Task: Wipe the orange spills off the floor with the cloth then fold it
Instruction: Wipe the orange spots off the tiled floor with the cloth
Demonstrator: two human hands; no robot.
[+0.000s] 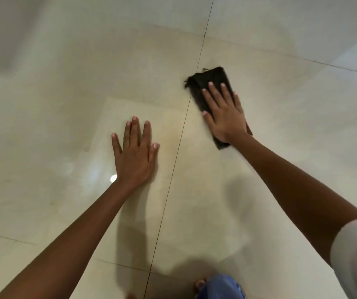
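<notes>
A glossy cream tiled floor fills the view, crossed by thin dark grout lines. Two bare forearms reach forward from the bottom edge; the right one comes out of a white sleeve. The left hand lies flat on the floor with fingers straight and spread, holding nothing. The right hand presses palm-down with straight fingers on a dark cloth, gripping nothing. The cloth lies folded into a narrow strip on the tile just right of the long grout line, frayed at its far corner. At the bottom edge sit a knee in blue fabric and toes. A faint yellowish tint shows beside the left hand.
</notes>
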